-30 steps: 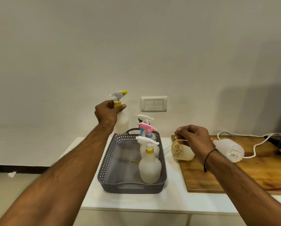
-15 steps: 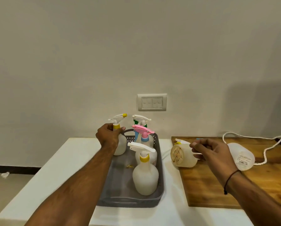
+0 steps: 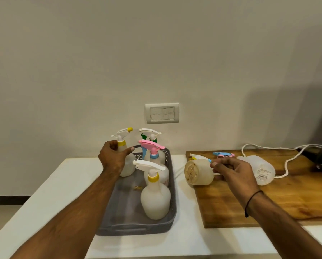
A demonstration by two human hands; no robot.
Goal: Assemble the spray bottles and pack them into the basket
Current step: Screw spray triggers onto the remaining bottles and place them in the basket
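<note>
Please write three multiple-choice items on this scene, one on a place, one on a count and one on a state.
1. Where does the bottle with the round base toward the camera lie?
A. in the grey basket
B. on the wooden board
C. on the floor

2. How many spray bottles with heads fitted are in the basket, counting the one the left hand holds?
A. two
B. three
C. five

3. How is the left hand?
A. closed on a bottle's neck
B. flat on the table
C. out of view

Answers:
1 B: the lying bottle rests on the wooden board.
2 C: five trigger heads rise above the grey basket.
3 A: the left hand wraps the yellow-collared bottle.
</note>
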